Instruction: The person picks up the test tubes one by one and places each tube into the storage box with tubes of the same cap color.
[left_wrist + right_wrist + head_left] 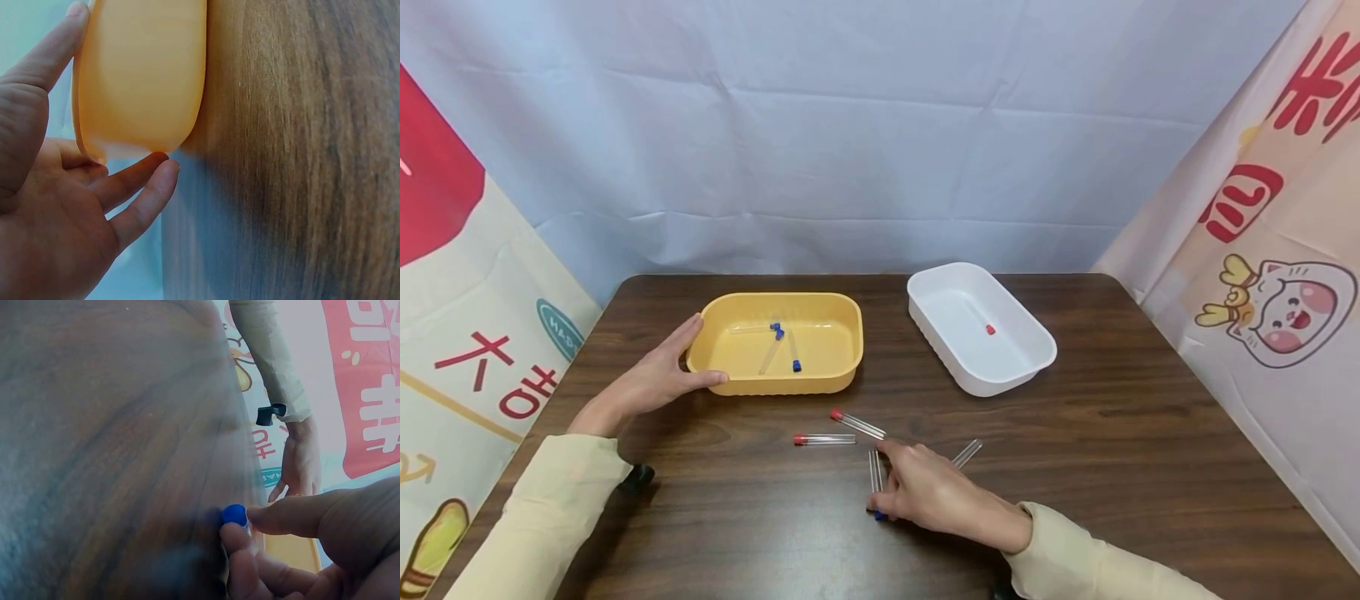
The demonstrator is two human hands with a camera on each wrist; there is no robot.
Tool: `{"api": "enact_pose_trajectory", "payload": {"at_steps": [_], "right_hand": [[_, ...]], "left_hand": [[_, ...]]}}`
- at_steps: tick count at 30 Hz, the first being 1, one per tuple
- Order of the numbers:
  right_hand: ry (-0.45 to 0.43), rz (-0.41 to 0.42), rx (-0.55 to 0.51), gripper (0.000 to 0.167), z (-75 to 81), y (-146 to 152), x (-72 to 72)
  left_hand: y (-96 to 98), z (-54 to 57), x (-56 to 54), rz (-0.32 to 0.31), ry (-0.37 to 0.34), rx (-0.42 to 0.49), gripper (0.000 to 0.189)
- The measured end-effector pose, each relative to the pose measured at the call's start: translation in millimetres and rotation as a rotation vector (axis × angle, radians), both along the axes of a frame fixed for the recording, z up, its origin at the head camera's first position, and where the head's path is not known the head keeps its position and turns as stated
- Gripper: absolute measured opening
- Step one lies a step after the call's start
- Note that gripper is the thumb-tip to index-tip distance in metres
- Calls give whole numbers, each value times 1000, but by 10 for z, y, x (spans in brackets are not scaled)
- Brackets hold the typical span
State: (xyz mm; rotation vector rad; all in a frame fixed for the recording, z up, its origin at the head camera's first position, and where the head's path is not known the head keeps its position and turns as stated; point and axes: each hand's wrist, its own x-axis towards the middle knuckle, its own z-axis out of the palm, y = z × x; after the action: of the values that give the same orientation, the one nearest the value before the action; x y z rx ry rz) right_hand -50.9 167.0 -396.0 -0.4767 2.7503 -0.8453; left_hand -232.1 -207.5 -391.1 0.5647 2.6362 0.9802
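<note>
My left hand point(658, 375) holds the left end of a yellow plastic basin point(782, 386), the thumb on its front rim and the fingers about its end. Inside the basin lie several clear test tubes with blue caps point(797, 366). My right hand point(928, 487) pinches a blue-capped test tube point(876, 468) by its capped end, low over the table. The blue cap point(234, 515) shows between thumb and forefinger in the right wrist view. Beyond that hand lie two red-capped tubes point(827, 439). Another clear tube point(968, 452) is partly hidden behind the hand, its cap out of sight.
A white plastic basin point(951, 358) stands at the back right, angled, with a red-capped tube point(990, 329) inside. Both basins stand on a dark wood-grain table point(1120, 450). Pale cloth point(865, 150) hangs behind it, and printed banners point(1292, 275) hang at the sides.
</note>
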Motion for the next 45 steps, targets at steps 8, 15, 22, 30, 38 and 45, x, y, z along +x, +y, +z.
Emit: {"api": "enact_pose_trajectory", "payload": {"at_steps": [8,15,22,30,38,45], "right_hand": [[11,24,76,76,69,88,-78],[37,33,144,88,69,99,-100],[41,54,187,95,74,91,-75],[38,57,197,96,70,89,-71],[42,63,210,96,56,79,-72],[45,78,223,99,56,68,-72]], "left_hand": [[7,-20,-6,0,-6,2,117],[14,-8,-11,7,-15,2,115],[22,22,0,8,-16,-4,115],[16,37,17,7,-11,-15,115],[11,40,24,13,-15,-12,114],[6,37,25,11,-16,-7,115]]}}
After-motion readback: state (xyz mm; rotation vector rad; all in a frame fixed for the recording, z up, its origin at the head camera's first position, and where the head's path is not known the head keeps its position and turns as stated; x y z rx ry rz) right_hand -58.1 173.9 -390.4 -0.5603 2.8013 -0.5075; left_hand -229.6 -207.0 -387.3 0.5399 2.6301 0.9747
